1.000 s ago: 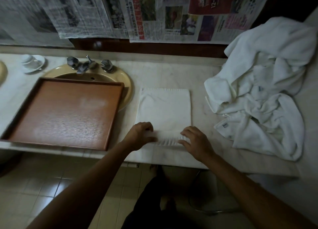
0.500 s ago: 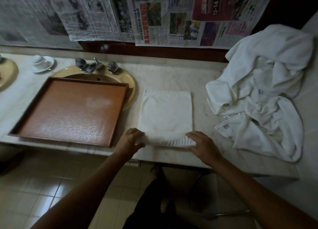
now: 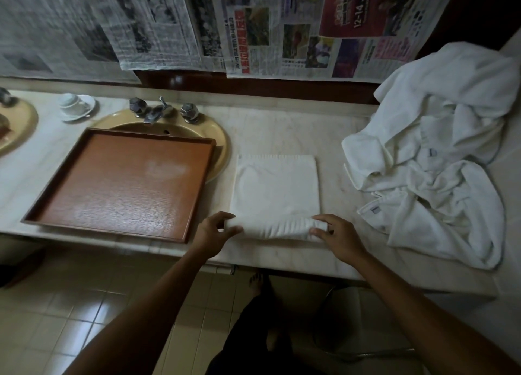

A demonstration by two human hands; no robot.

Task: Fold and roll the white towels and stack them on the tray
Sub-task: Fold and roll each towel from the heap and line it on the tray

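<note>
One long pale marble counter (image 3: 282,126) runs across the room, with newspaper sheets (image 3: 253,28) hung along the wall behind its back edge and beige floor tiles (image 3: 70,312) below its front edge. Heaped at the counter's right end lies a pile of crumpled white towels (image 3: 439,155), spilling toward the front edge. Left of centre, a brown wooden tray (image 3: 121,183) sits at a slight angle, its near rim close to the front edge and its far corner overlapping the yellow sink (image 3: 220,140); nothing lies in the tray. Between tray and pile, a folded white towel (image 3: 276,188) lies flat, its near end rolled up into a short cylinder near the front edge. Metal taps (image 3: 158,111) stand at the sink's back rim. Toward the back left of the counter a white cup on a saucer (image 3: 76,105) rests, and part of a second yellow basin (image 3: 17,126) shows at the left end. At the roll's left end the left hand (image 3: 211,231) curls its fingers and thumb round the roll; the right hand (image 3: 338,235) grips the right end likewise, fingers bent over the top.
</note>
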